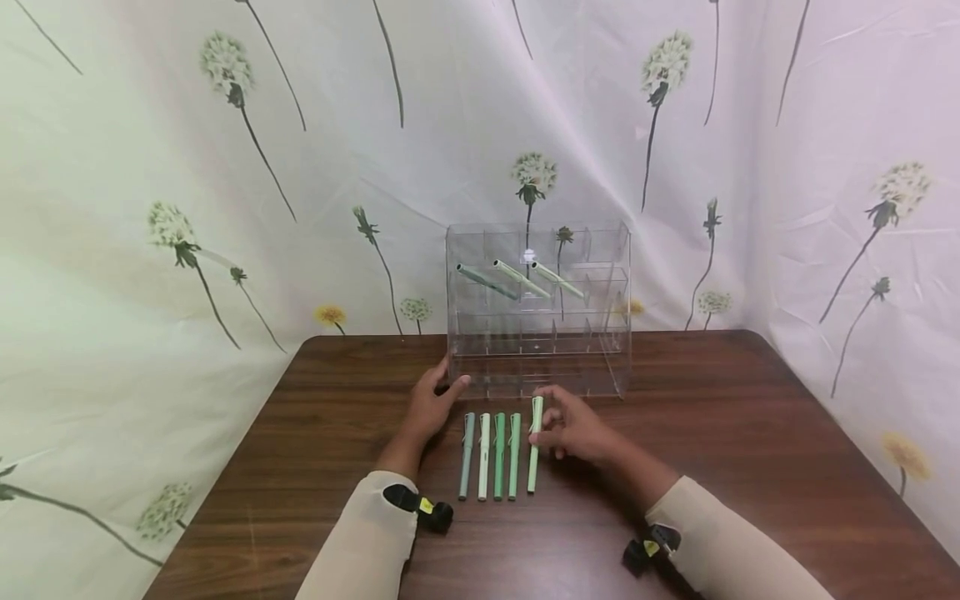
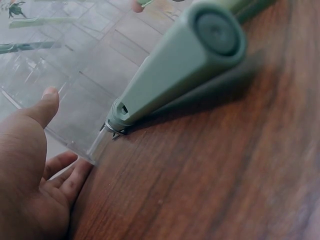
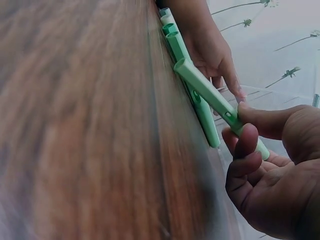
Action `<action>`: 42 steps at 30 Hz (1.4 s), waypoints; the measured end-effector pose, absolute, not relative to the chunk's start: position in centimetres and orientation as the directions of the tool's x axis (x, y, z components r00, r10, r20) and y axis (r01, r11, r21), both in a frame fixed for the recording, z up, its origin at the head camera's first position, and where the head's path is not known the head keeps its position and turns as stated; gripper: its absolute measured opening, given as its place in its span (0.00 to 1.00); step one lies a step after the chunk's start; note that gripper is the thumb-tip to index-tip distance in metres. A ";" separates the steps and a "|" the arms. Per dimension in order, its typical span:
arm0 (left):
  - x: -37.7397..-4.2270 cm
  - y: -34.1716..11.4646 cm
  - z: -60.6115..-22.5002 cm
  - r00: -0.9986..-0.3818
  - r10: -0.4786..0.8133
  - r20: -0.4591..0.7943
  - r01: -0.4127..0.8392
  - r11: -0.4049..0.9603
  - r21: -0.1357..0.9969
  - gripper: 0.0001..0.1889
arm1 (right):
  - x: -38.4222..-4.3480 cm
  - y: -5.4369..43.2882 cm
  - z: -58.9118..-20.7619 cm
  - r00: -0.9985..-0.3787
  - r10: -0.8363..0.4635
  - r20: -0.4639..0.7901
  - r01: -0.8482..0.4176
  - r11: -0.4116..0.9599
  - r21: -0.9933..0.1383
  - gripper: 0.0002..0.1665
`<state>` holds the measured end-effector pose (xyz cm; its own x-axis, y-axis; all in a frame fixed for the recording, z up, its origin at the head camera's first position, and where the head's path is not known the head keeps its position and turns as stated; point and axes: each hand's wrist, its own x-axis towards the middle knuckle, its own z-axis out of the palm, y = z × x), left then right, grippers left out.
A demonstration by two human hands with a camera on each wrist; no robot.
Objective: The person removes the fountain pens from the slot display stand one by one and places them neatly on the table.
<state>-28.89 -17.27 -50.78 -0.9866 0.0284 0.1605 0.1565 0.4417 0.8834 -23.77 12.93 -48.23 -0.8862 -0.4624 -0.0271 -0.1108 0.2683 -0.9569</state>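
My right hand (image 1: 573,423) pinches a pale green pen (image 1: 535,467) between thumb and fingers. In the right wrist view that pen (image 3: 200,86) slants up off the table, its clip end within the fingers. My left hand (image 1: 432,404) rests at the lower left corner of a clear acrylic rack (image 1: 539,353), thumb at the front and the other fingers, fairly straight, along the side. Between the hands several capped pens lie side by side: a grey-green pen (image 1: 467,458), a whitish pen (image 1: 483,458), and a darker green pen (image 1: 499,458) beside a mid-green pen (image 1: 514,458).
Three pens lean in the rack's upper compartments: a dark grey-green pen (image 1: 487,282) and two pale ones to its right. Beneath everything is a brown wooden table (image 1: 300,500). A flower-printed cloth (image 1: 465,167) hangs behind the rack.
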 end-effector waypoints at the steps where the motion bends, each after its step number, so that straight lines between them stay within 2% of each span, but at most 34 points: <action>1: -28.8 -17.2 -50.7 -0.987 0.030 0.155 0.153 0.439 0.885 0.41 | -23.8 13.0 -48.3 -0.889 -0.457 -0.026 -0.111 0.271 -0.956 0.48; 8: -29.2 -17.1 -50.8 -0.987 0.018 0.157 0.149 0.445 0.883 0.40 | -24.3 13.0 -49.1 -0.881 -0.473 0.027 -0.156 0.237 -0.959 0.50; 13: -29.4 -17.1 -50.7 -0.987 0.040 0.158 0.159 0.444 0.882 0.41 | -24.9 13.2 -50.1 -0.886 -0.461 0.052 -0.193 0.265 -0.945 0.47; 24: -29.1 -17.5 -51.2 -0.990 0.012 0.144 0.134 0.451 0.883 0.41 | -25.1 13.0 -50.7 -0.867 -0.498 0.004 -0.188 0.319 -0.929 0.50; 42: -29.3 -17.5 -51.4 -0.990 0.013 0.142 0.133 0.444 0.886 0.40 | -25.1 13.0 -50.5 -0.854 -0.520 -0.016 -0.177 0.320 -0.931 0.45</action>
<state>-29.32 -17.46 -51.36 -0.9897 0.0127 0.1425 0.1333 0.4435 0.8863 -25.06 12.95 -50.50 -0.8539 -0.5203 -0.0162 -0.1771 0.3196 -0.9308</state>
